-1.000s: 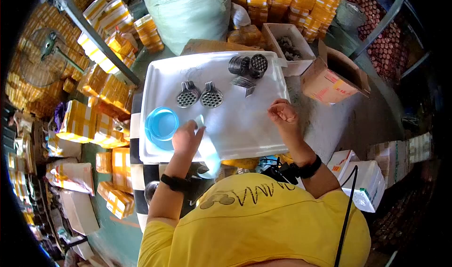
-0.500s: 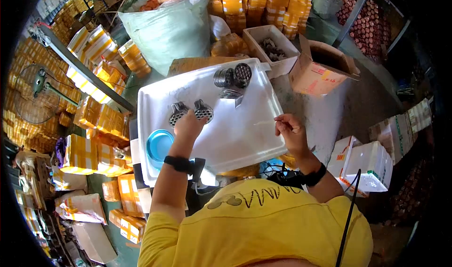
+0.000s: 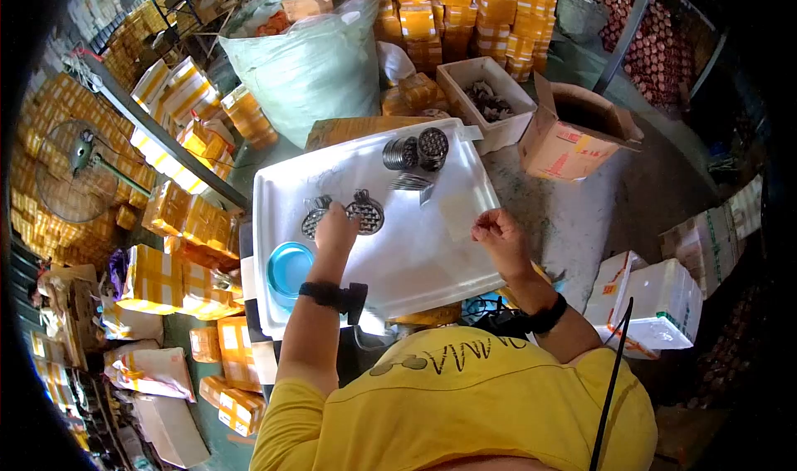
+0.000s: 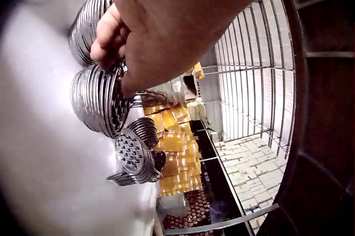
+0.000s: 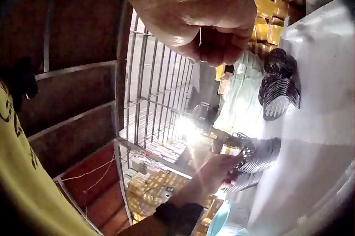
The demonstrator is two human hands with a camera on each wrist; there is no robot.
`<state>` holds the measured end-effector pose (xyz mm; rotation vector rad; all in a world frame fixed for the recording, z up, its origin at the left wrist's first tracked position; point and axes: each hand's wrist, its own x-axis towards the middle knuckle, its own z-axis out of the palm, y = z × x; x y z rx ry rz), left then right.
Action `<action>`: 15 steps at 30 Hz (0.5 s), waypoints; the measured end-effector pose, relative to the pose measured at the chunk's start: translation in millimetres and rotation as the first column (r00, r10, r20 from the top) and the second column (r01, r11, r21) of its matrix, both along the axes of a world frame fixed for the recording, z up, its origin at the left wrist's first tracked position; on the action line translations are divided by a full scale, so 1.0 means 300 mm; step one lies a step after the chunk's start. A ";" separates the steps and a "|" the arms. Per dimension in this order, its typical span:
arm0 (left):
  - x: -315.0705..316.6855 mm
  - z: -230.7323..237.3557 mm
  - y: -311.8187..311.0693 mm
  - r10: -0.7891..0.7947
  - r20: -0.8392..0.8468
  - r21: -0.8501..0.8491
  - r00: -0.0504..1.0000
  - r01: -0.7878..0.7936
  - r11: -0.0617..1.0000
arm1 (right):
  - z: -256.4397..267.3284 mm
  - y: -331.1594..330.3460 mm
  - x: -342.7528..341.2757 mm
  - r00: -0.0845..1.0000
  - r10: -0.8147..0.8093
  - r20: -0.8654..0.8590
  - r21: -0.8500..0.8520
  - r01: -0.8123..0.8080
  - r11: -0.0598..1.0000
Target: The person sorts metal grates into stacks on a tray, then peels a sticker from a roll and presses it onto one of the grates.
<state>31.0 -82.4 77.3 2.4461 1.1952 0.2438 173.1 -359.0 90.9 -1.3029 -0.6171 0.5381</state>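
Two stacks of round, perforated metal pieces lie side by side on a white tray (image 3: 415,259): a left stack (image 3: 313,222) and a right stack (image 3: 369,213). Between them is my left hand (image 3: 336,232), partly covering both. In the left wrist view, this hand (image 4: 119,36) has curled fingers, and its thumb and fingertips pinch the upper edge of the nearer stack (image 4: 94,100). Over the tray's right side hangs my right hand (image 3: 502,240), fingers loosely curled. A thin pale line shows among the fingers of that hand (image 5: 205,19) in the right wrist view; what it is I cannot tell.
More metal stacks (image 3: 415,155) lie at the tray's far edge. A blue basin (image 3: 290,269) stands at its near left. Beyond are a large pale sack (image 3: 303,72), a foam box (image 3: 490,126) and an open carton (image 3: 569,147). Taped boxes (image 3: 154,280) are piled at the left.
My left hand has moved from beside the blue basin, where it held something pale, forward to the two stacks. My right hand remains over the tray's right side. The head view has shifted.
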 end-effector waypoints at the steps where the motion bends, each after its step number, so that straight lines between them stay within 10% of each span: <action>1: 0.007 0.022 -0.003 0.014 -0.002 -0.006 1.000 -0.014 1.000 | 0.002 0.002 0.002 1.000 -0.019 0.017 0.003 0.019 1.000; 5: -0.010 -0.006 0.055 0.070 0.179 0.072 0.981 -0.084 0.994 | 0.008 -0.002 0.010 0.997 -0.077 -0.002 -0.031 0.077 0.997; 6: -0.021 -0.003 0.080 0.126 0.305 -0.160 0.944 -0.079 0.984 | 0.007 -0.004 0.016 0.996 -0.086 -0.024 -0.049 0.085 0.995; 10: -0.095 0.076 0.029 0.532 0.551 -0.808 0.643 0.253 0.532 | -0.017 -0.015 0.040 0.993 -0.025 -0.115 -0.029 0.022 0.999; 15: -0.195 0.105 -0.102 0.636 0.548 -0.757 0.544 0.645 0.101 | 0.067 0.042 0.034 0.981 0.178 -0.072 -0.069 -0.183 0.981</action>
